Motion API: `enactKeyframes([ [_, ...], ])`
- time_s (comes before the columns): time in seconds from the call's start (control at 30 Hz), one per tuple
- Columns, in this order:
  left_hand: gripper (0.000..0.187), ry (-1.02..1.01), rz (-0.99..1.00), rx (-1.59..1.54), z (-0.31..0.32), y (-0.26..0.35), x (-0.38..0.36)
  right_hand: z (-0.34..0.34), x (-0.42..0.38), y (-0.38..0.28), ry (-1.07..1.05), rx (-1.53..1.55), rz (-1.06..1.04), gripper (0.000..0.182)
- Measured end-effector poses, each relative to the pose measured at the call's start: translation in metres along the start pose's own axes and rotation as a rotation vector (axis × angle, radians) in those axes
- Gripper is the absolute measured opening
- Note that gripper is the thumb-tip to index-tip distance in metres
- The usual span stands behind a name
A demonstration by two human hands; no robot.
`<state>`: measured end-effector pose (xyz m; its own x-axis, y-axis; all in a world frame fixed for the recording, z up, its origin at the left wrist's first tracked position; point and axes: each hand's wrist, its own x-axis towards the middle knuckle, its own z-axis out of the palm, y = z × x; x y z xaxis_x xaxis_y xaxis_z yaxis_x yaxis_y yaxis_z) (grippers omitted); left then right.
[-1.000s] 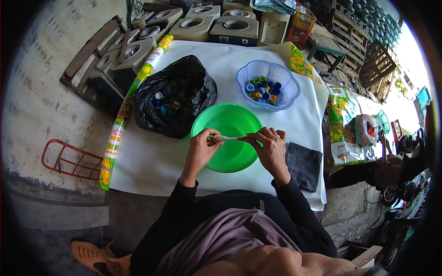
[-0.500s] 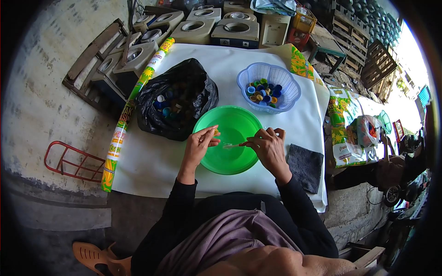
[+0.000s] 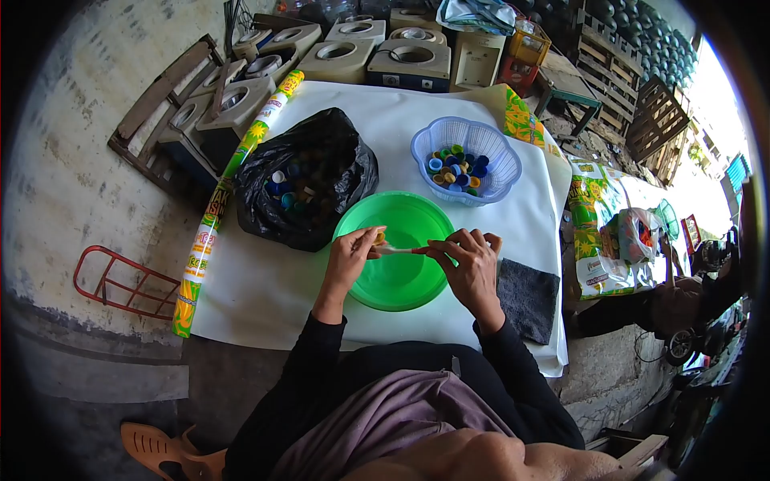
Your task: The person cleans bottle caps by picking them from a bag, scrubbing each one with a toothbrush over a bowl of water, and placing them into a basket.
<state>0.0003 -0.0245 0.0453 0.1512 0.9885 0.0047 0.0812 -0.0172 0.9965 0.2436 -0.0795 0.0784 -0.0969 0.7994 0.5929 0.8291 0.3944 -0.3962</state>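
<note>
My left hand [image 3: 350, 256] pinches a small yellowish plastic cap [image 3: 380, 237] over the left side of the round green plastic basin [image 3: 395, 286], my right hand [image 3: 469, 263] pinches a slim red-and-white brush [image 3: 399, 250], so from here I'd steer short, light strokes.

Stained pale wall [image 3: 88, 120] at left; grey floor [image 3: 220, 381]; wooden pallets [image 3: 609, 68] upper right; bright daylight [image 3: 716, 104] far right.

On the white sheet [image 3: 249, 297], a black plastic bag [image 3: 265, 216] lies behind-left of a round green plastic basin [image 3: 401, 280]; a scalloped pale-blue plastic basket [image 3: 500, 156], holding multicoloured round caps [image 3: 457, 168], stands behind-right. A rectangular dark-grey cloth [image 3: 528, 301] lies right of the basin. The shadowed bag probably holds caps.
</note>
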Motion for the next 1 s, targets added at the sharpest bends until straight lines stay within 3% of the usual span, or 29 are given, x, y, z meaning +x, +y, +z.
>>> enactKeyframes([
  [0.1, 0.03, 0.055, 0.104, 0.153, -0.003, -0.007, 0.004, 0.005, 0.0, 0.006, 0.02, -0.148, 0.059, 0.016],
  [0.23, 0.033, 0.036, 0.151, 0.194, -0.005, -0.017, -0.001, 0.014, -0.012, 0.012, -0.178, -0.116, -0.015, 0.018],
  [0.4, 0.031, 0.0, 0.16, 0.213, 0.002, -0.015, -0.004, 0.002, -0.006, 0.0, 0.032, -0.058, 0.089, 0.017],
  [0.6, 0.032, -0.032, 0.124, 0.154, 0.009, -0.009, -0.004, 0.004, -0.008, 0.001, 0.073, -0.013, 0.094, 0.017],
  [0.7, 0.033, -0.029, 0.2, 0.348, 0.006, -0.013, -0.004, 0.013, -0.015, 0.005, -0.033, -0.008, 0.118, 0.016],
  [0.83, 0.037, 0.016, 0.193, 0.345, 0.003, -0.017, -0.003, 0.017, -0.013, 0.009, 0.062, -0.182, 0.056, 0.015],
  [0.9, 0.036, 0.007, 0.205, 0.383, 0.002, -0.018, -0.004, 0.017, -0.016, 0.014, -0.122, -0.2, -0.042, 0.016],
  [1.0, 0.034, 0.012, 0.235, 0.506, 0.001, -0.01, -0.002, 0.01, -0.009, 0.007, -0.009, -0.181, 0.059, 0.016],
])
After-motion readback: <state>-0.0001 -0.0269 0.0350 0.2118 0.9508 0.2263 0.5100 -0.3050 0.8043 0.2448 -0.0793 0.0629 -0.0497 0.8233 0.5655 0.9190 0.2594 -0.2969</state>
